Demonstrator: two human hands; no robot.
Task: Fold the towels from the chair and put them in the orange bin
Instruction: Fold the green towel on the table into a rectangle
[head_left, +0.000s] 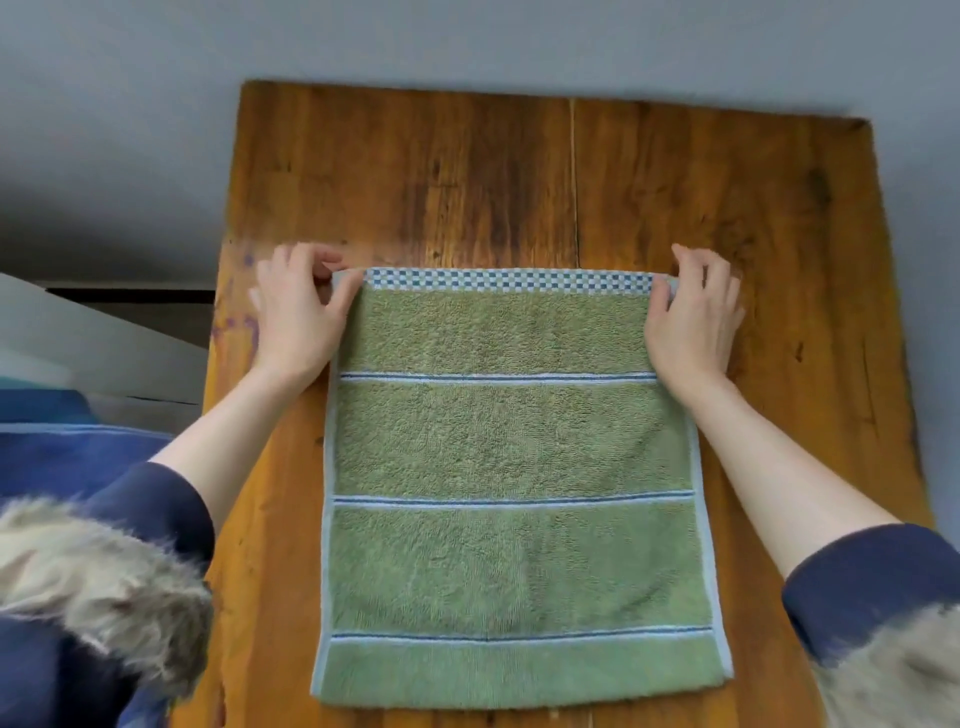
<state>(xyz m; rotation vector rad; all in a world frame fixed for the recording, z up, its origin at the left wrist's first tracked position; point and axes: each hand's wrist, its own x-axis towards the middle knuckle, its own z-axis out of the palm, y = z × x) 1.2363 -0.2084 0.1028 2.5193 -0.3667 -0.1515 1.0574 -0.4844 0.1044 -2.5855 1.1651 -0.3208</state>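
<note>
A green towel (514, 488) with thin blue-and-white stripes and a blue checkered far edge lies flat on the wooden table (467, 182). It looks doubled over, with a fold at its near edge. My left hand (298, 312) pinches the towel's far left corner. My right hand (696, 317) pinches the far right corner. Both far corners rest on the table. The orange bin is out of view.
At the left, beside the table, lie blue fabric (67, 452) and a white slanted surface (104, 343). Grey floor (130, 130) surrounds the table. Fur-trimmed dark blue sleeves (104, 571) frame the lower corners of the view.
</note>
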